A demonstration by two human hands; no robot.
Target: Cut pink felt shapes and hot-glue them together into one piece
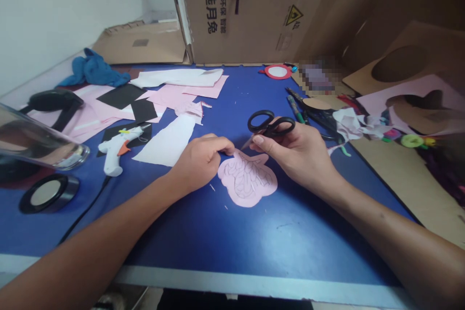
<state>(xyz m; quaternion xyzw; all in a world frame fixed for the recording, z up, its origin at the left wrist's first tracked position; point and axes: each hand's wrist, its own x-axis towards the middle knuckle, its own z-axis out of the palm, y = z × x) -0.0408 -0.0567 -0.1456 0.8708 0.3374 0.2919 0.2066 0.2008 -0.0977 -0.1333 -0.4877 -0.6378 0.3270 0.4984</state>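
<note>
A pink paper cutout (247,180) with a wavy outline and dark drawn lines lies on the blue table between my hands. My left hand (201,162) is closed, its bent index finger at the cutout's upper left edge; the thumb is mostly hidden. With my right hand (300,152) I grip black-handled scissors (267,126) near the pivot, outside the finger loops. Their blades look shut, and the tip points down to the cutout's top edge. Tiny paper scraps lie beside the cutout.
To the left are a white glue gun (114,152), a clear cup (39,131), a round black-rimmed object (49,193), and pink, white and black sheets. Pens (296,109), crumpled paper (352,123) and cardboard lie at right. A large carton (250,14) stands behind.
</note>
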